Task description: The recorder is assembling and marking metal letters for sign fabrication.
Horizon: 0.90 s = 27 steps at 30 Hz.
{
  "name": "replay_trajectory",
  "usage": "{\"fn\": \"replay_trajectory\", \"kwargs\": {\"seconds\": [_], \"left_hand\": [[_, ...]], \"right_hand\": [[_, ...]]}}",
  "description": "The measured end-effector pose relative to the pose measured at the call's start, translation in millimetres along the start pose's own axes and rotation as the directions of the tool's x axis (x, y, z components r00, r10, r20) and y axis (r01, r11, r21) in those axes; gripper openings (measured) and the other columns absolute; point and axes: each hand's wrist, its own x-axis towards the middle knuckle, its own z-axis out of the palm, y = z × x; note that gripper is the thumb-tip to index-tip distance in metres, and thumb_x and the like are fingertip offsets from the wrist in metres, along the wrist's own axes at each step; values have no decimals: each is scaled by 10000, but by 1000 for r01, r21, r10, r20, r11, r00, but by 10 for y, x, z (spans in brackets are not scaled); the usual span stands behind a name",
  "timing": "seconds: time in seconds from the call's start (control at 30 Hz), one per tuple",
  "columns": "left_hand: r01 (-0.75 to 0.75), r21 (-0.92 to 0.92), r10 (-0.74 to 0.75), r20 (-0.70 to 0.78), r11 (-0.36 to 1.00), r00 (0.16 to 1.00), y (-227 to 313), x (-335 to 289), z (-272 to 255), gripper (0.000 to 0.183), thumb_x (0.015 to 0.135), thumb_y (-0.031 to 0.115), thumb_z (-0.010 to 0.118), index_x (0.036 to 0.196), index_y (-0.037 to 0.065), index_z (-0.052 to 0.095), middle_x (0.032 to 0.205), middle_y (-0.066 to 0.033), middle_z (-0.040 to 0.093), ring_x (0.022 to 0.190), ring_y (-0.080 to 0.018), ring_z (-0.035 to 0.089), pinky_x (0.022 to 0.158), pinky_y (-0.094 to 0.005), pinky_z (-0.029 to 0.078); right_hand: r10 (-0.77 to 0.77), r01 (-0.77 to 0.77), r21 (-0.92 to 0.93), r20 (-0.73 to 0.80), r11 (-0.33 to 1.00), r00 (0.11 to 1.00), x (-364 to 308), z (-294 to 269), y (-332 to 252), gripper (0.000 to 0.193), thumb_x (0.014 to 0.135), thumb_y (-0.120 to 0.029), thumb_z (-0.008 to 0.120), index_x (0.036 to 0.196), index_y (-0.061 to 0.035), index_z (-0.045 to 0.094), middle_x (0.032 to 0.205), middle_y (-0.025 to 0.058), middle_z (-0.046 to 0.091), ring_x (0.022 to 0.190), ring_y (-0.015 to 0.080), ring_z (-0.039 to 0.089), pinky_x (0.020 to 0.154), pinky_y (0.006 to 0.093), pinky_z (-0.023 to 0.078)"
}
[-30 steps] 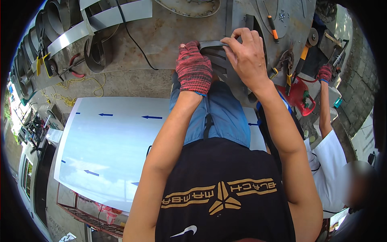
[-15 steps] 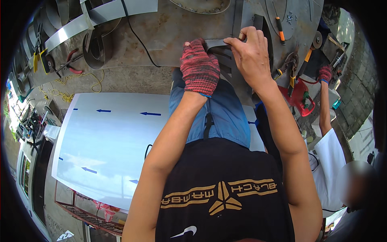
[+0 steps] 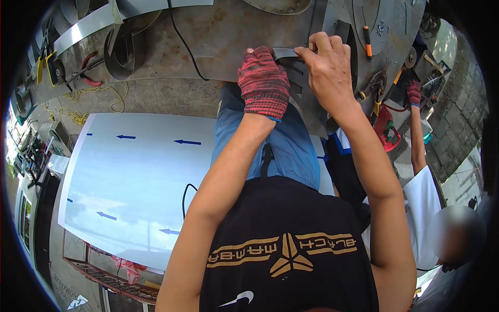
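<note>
My left hand [image 3: 264,86], in a red-and-black knit glove, is closed round one end of a thin curved metal strip [image 3: 286,53] at the near edge of the metal-topped table [image 3: 239,34]. My bare right hand [image 3: 331,70] pinches the strip's other end between thumb and fingers. Only the short grey stretch between my hands shows; the rest is hidden. Below it, slatted or cut metal pieces are partly covered by my hands. Just right of my right hand stands a dark upright metal strip [image 3: 353,54].
Orange-handled screwdriver [image 3: 368,41] and small metal bits [image 3: 383,27] lie at the far right. Pliers [image 3: 92,70], curved metal strips [image 3: 122,57] and a black cable [image 3: 184,44] occupy the left. A white sheet [image 3: 135,166] lies behind me. At right, a co-worker's gloved hand [image 3: 413,92] works near tools.
The whole view has shifted slightly, with the table's things appearing a little higher. Both hands keep their hold on the metal strip. The co-worker's gloved hand has moved slightly.
</note>
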Motion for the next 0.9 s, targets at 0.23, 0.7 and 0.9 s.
{"fn": "replay_trajectory", "kwargs": {"seconds": [0.23,0.7,0.9], "left_hand": [[-57,51,55,30,997,998,-67,38,70,340,873,150,657,1168,7,567,1224,-282,598,1017,-425,651,865,-503,535],[-102,90,94,89,991,992,-93,99,22,306,893,119,622,1168,-3,570,1218,-298,592,965,-422,663,820,-498,557],[-80,47,75,105,996,992,-65,104,-17,330,895,143,639,1182,-4,568,1251,-306,584,985,-427,664,838,-501,561]], "right_hand": [[-78,78,0,-73,997,994,-6,103,56,264,731,-53,668,980,-75,754,1025,23,571,1000,226,541,880,381,383],[-127,127,-1,-37,992,991,5,95,82,269,718,-42,671,979,-75,727,1019,18,565,1035,216,543,881,386,371],[-102,101,-51,-28,994,994,-22,74,67,268,739,-56,671,995,-95,738,1034,14,555,1021,215,531,882,384,369]]}}
